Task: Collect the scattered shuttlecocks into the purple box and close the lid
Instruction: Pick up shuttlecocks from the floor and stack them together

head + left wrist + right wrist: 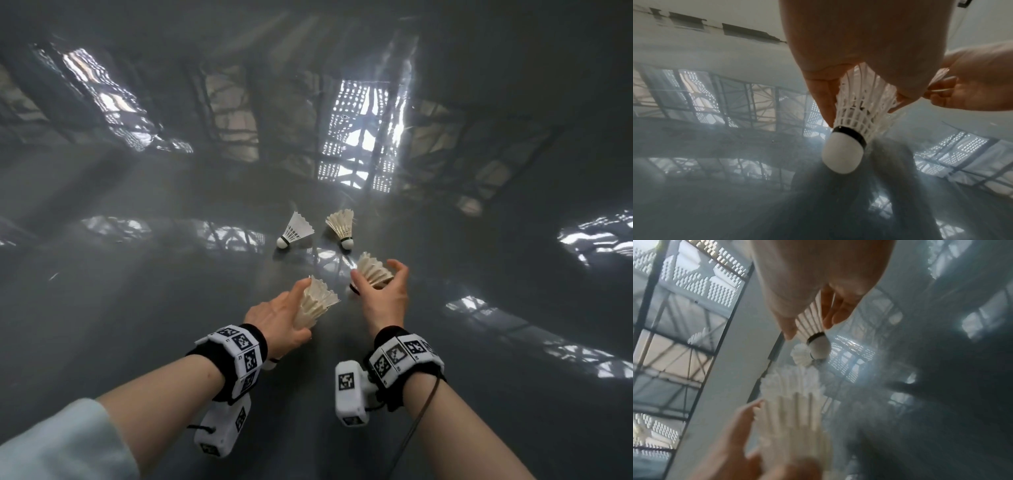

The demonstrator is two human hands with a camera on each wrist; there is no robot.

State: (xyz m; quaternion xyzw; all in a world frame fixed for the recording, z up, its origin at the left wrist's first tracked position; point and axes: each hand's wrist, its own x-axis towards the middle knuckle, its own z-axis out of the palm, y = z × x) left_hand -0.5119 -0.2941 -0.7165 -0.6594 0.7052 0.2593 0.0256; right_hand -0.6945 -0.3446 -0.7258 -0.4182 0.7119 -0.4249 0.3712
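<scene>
Shuttlecocks held above a glossy floor [137,308]

One shuttlecock [317,301] is gripped by the left hand [277,322], another [373,270] by the right hand [383,294]; two more [296,229] [340,226] are left lying just beyond.

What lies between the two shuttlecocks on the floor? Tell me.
Nothing: in the head view only bare glossy floor separates the plastic shuttlecock from the feather shuttlecock.
</scene>
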